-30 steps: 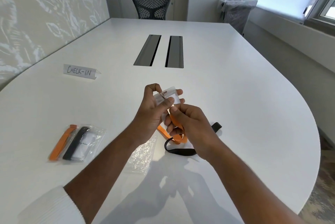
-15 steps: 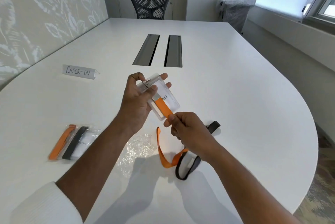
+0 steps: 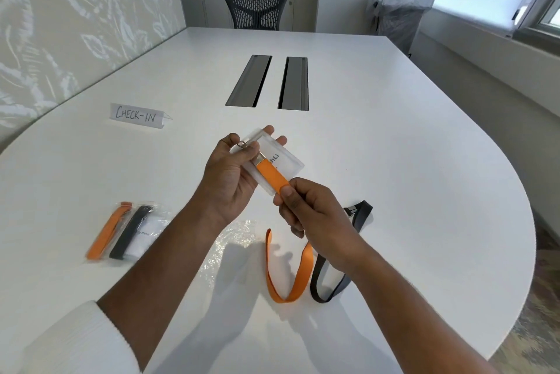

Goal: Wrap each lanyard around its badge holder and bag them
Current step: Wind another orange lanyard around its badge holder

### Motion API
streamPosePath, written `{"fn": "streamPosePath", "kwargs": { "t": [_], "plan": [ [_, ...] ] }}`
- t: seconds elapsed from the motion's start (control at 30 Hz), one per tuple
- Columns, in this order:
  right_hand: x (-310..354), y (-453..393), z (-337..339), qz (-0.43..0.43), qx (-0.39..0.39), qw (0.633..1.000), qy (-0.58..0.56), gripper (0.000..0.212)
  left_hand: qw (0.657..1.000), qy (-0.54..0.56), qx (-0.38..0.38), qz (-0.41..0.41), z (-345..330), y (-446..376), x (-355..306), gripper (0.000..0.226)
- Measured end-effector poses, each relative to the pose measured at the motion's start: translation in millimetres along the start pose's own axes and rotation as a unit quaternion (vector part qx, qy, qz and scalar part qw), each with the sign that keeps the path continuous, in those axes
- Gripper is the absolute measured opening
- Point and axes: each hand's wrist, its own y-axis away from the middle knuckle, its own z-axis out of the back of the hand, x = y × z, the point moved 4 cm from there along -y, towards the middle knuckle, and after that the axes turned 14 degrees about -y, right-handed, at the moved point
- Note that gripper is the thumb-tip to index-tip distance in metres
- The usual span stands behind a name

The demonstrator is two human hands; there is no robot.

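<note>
- White and wide, the conference table curves round on the right, with two grey cable hatches set in its middle and a dark mesh chair at the far end
- Against the right wall, below the window, stands a bin lined with clear plastic
- On the left of the table a folded paper sign reading CHECK-IN stands upright
- Nearer, on the left, a filled clear bag lies flat with an orange strap, a dark strap and a white card inside
- Above the table the left hand grips a clear badge holder by its clip end, thumb on top and fingers curled behind it
- An orange lanyard runs from the metal clip diagonally across the face of the holder
- At the holder's lower edge the right hand pinches that strap between thumb and fingers, pressing it flat
- Below the right hand the rest of the orange strap hangs in a loop whose bottom lies on the table
- Beside it, to the right, a black lanyard lies looped on the table, its clip end near the right wrist
- Under the left forearm an empty crumpled clear bag rests on the table
</note>
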Motion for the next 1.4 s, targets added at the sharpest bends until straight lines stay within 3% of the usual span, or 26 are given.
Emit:
{"fn": "streamPosePath", "kwargs": {
  "t": [0.1, 0.17, 0.23, 0.3, 0.37, 0.5, 0.57, 0.7, 0.87, 1.1, 1.4],
  "plan": [
    [6, 4, -4, 0.037, 0.013, 0.999, -0.035, 0.031, 0.998, -0.001, -0.033, 0.051, 5, 1, 13, 0.020],
    [11, 4, -3, 0.058, 0.008, 0.997, -0.054, 0.032, 0.987, -0.143, -0.044, 0.055, 9, 4, 23, 0.012],
    [14, 3, 0, 0.063, -0.008, 0.996, -0.069, 0.033, 0.938, -0.346, -0.024, -0.001, 7, 9, 27, 0.011],
    [17, 3, 2, 0.061, -0.016, 0.995, -0.081, 0.033, 0.896, -0.433, 0.036, -0.096, -1, 13, 26, 0.024],
    [20, 3, 3, 0.065, -0.008, 0.993, -0.103, 0.034, 0.894, -0.413, 0.091, -0.149, -11, 20, 21, 0.028],
    [27, 0, 4, 0.065, 0.006, 0.989, -0.136, 0.034, 0.892, -0.404, 0.156, -0.128, -25, 32, 24, 0.055],
    [28, -2, 5, 0.061, 0.006, 0.992, -0.114, 0.037, 0.896, -0.390, 0.173, -0.127, -30, 34, 28, 0.056],
    [22, -4, 2, 0.008, 0.026, 0.996, -0.088, 0.031, 0.940, -0.301, 0.118, -0.108, -27, 29, 26, 0.052],
    [8, 3, -11, -0.077, 0.027, 0.987, -0.139, 0.029, 0.988, -0.143, 0.005, -0.053, -14, 14, 12, 0.040],
    [8, 4, -14, -0.115, 0.018, 0.979, -0.166, 0.037, 0.999, -0.006, 0.025, -0.024, -27, 13, -13, 0.042],
    [7, 9, -12, -0.065, -0.026, 0.996, -0.052, 0.038, 0.999, 0.037, 0.006, 0.014, -25, 14, -3, 0.039]
  ]
}}
